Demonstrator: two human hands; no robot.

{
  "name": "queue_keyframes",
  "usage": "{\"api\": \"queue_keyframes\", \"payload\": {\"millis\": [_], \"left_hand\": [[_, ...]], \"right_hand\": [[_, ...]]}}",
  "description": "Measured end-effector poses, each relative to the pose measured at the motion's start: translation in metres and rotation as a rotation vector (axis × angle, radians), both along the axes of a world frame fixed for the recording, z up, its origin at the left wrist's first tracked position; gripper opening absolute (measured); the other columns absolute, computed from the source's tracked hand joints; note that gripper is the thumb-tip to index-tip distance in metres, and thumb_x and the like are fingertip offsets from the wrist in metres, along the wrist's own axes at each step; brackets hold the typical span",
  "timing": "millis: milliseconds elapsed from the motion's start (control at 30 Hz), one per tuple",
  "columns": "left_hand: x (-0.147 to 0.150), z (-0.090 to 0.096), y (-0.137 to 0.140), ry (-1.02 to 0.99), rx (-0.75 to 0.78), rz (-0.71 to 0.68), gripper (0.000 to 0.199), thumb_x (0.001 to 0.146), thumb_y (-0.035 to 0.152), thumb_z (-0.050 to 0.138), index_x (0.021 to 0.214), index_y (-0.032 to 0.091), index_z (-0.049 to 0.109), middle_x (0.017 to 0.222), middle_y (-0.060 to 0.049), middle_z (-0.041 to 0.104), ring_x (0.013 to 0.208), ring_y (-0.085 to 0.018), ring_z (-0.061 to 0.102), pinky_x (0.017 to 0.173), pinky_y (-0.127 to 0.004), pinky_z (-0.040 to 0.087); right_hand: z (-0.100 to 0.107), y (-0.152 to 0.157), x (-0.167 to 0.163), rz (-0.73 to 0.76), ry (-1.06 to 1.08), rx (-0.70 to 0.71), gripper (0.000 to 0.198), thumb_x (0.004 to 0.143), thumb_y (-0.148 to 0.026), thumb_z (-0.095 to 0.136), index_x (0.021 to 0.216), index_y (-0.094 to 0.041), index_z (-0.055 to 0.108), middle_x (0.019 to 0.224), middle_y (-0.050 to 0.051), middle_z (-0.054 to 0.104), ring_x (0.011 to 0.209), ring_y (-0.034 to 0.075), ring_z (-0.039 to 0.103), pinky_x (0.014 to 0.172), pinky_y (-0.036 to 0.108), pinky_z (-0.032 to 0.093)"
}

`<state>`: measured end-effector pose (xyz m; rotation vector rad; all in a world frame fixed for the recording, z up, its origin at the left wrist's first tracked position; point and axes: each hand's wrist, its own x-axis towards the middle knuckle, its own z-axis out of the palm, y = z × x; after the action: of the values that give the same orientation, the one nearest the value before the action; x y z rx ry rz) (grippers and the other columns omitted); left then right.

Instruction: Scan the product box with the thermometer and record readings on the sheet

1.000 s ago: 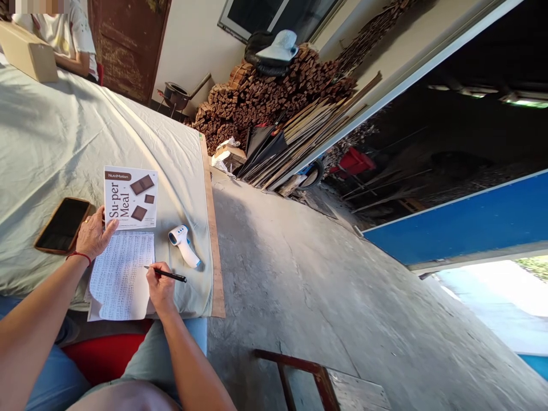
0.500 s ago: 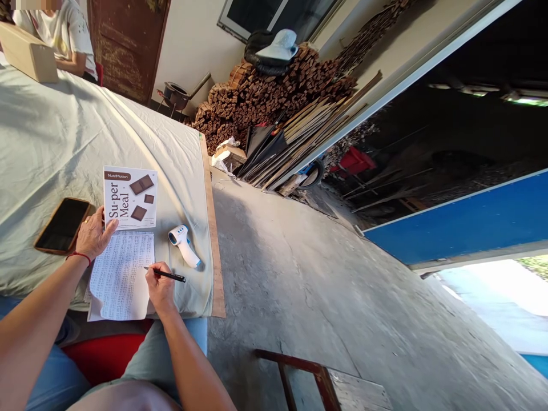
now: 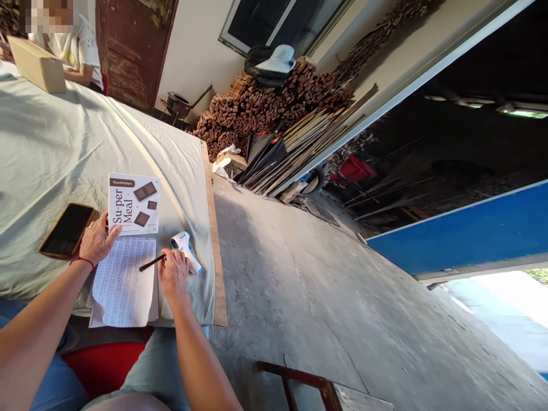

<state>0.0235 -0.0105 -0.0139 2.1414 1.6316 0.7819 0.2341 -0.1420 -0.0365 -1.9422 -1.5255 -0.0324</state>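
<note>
My left hand (image 3: 96,237) grips the lower left edge of a white "Su-per Meal" box (image 3: 141,224), its thumb against the front. The box stands upright at the top end of a sheet of paper (image 3: 122,274) covered in rows of small writing. My right hand (image 3: 173,273) lies at the sheet's right edge, fingers curled around a black pen (image 3: 151,263) that points left over the paper. Just beyond those fingers lies a white and blue infrared thermometer (image 3: 181,241), partly covered by my hand. A phone (image 3: 67,229) in a brown case lies left of my left hand.
A pale cloth covers the table (image 3: 77,148), whose right edge (image 3: 216,245) drops to a concrete floor. A person (image 3: 88,57) sits at the far left behind a cardboard box (image 3: 38,65). Stacked firewood (image 3: 274,97) lines the wall; a wooden frame (image 3: 308,377) stands low right.
My right hand has shifted right and up, towards the thermometer, and the pen now sticks out on its left side. My left hand stays on the box. The whole view has tilted slightly.
</note>
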Motion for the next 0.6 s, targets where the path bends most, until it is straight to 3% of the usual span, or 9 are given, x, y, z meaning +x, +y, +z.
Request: {"api": "queue_keyframes", "payload": {"millis": [133,233,333,467,600], "left_hand": [[-0.001,-0.007,0.002,0.000,0.030,0.008,0.071,0.095,0.063,0.029,0.140,0.013,0.051,0.122,-0.019,0.072,0.116,-0.038,0.066,0.100,-0.051,0.050],[-0.003,-0.011,0.003,0.010,0.042,0.007,0.072,0.096,0.064,0.027,0.140,0.012,0.052,0.120,-0.018,0.073,0.114,-0.038,0.066,0.100,-0.051,0.050],[-0.004,-0.012,0.004,0.025,0.041,0.002,0.074,0.095,0.065,0.026,0.139,0.012,0.053,0.117,-0.018,0.073,0.110,-0.037,0.067,0.099,-0.051,0.050],[-0.006,-0.012,0.006,0.027,0.031,-0.003,0.074,0.095,0.065,0.025,0.139,0.012,0.052,0.116,-0.018,0.073,0.110,-0.037,0.067,0.099,-0.050,0.050],[-0.007,-0.012,0.006,0.028,0.037,-0.001,0.072,0.095,0.065,0.026,0.139,0.014,0.052,0.118,-0.017,0.073,0.111,-0.037,0.067,0.099,-0.050,0.050]], "right_hand": [[0.001,0.012,0.001,-0.030,-0.017,-0.033,0.036,0.088,-0.012,0.057,0.121,-0.017,0.071,0.100,0.009,0.072,0.100,0.028,0.064,0.093,0.042,0.044],[0.002,0.009,0.020,-0.120,-0.014,-0.005,0.042,0.087,-0.019,0.065,0.129,-0.019,0.067,0.120,0.013,0.070,0.112,0.031,0.062,0.097,0.043,0.044],[0.004,0.005,0.049,-0.259,0.006,-0.123,0.052,0.082,-0.029,0.075,0.132,-0.017,0.065,0.134,0.020,0.065,0.118,0.035,0.061,0.095,0.044,0.045],[0.011,0.008,0.073,-0.233,0.183,-0.314,0.035,0.081,-0.030,0.073,0.114,-0.018,0.071,0.113,0.016,0.073,0.106,0.031,0.067,0.084,0.036,0.048],[0.018,0.019,0.051,0.001,0.592,-0.100,0.027,0.086,-0.044,0.063,0.098,-0.021,0.069,0.082,0.005,0.068,0.079,0.023,0.062,0.070,0.031,0.046]]}}
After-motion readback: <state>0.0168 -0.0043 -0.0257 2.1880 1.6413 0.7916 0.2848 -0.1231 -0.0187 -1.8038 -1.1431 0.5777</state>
